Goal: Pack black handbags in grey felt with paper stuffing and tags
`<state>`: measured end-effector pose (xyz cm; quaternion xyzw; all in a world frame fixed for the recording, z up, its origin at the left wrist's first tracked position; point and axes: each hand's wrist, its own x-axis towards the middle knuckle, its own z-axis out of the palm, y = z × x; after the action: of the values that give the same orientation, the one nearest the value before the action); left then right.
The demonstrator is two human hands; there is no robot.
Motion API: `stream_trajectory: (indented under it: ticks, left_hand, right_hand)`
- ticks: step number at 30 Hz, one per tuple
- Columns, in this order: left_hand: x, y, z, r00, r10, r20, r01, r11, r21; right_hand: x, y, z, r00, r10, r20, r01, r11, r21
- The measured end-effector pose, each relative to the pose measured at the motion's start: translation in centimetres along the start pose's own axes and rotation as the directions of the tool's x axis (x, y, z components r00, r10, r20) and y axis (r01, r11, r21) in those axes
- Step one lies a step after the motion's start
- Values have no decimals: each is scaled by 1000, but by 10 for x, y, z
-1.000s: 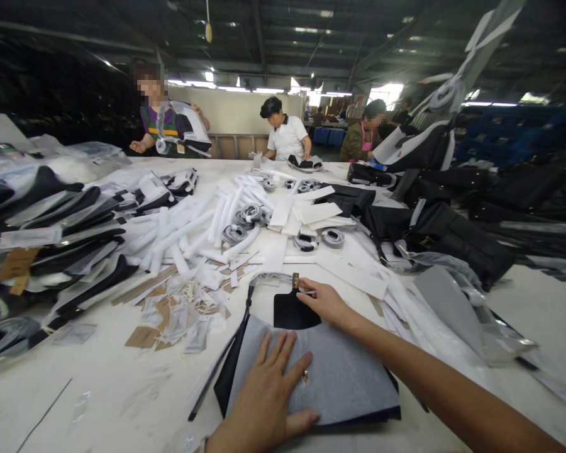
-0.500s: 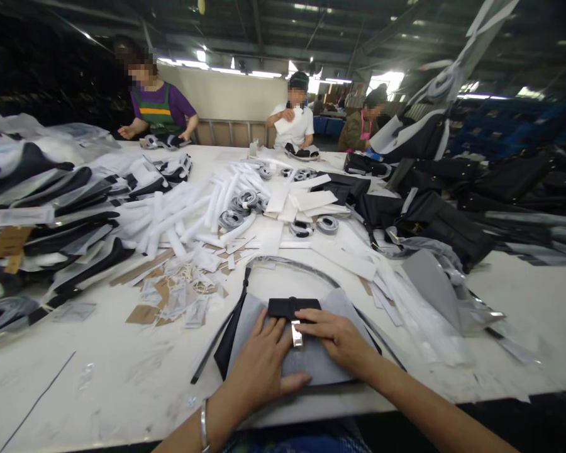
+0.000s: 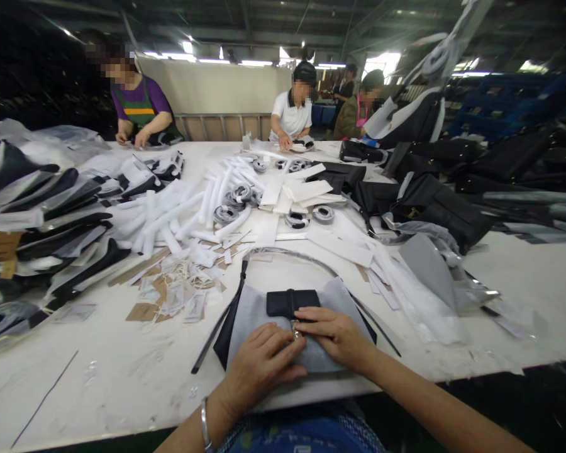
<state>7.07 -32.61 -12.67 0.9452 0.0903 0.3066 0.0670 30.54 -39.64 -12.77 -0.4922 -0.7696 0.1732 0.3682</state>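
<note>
A black handbag (image 3: 224, 340) lies flat in front of me, its face covered by a soft grey sheet (image 3: 251, 308). Over the sheet comes a black flap tab (image 3: 279, 303) with a shiny metal clasp (image 3: 294, 327) at its lower end. My left hand (image 3: 263, 360) has its fingers drawn together, their tips on the lower part of the clasp. Across the tab's lower edge and the clasp's right side rest the outstretched fingers of my right hand (image 3: 334, 333); its thumb is hidden. The bag's wrapped strap (image 3: 306, 253) arches behind the bag.
Cardboard tags and small packets (image 3: 170, 296) lie left of the bag, white foam tubes (image 3: 170, 220) and coiled straps (image 3: 238, 196) beyond. Bags in wrapping (image 3: 51, 220) are heaped at left, black bags (image 3: 434, 207) at right. Several people work across the table (image 3: 136, 384).
My left hand has gone from lying spread on the grey sheet to fingers drawn in at the clasp. My right hand stays almost in place. Co-workers across the table have shifted their arms.
</note>
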Motion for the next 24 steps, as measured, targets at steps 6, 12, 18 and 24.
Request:
stream_trajectory:
  ticks: [6, 12, 18, 24]
  left_hand:
    - [1, -1, 1, 1000, 8, 29, -6, 998, -62]
    - [-1, -2, 4, 999, -7, 52, 11, 997, -75]
    - [-2, -4, 6, 994, -49, 100, 63, 989, -137]
    - [-3, -4, 7, 996, -81, 42, 86, 984, -154]
  right_hand:
    - [0, -6, 0, 994, 108, -1, -108, 994, 36]
    - [1, -9, -2, 981, 191, -34, -190, 981, 24]
    - [2, -10, -4, 977, 214, -22, -214, 977, 28]
    - [7, -12, -9, 986, 165, 36, -166, 986, 28]
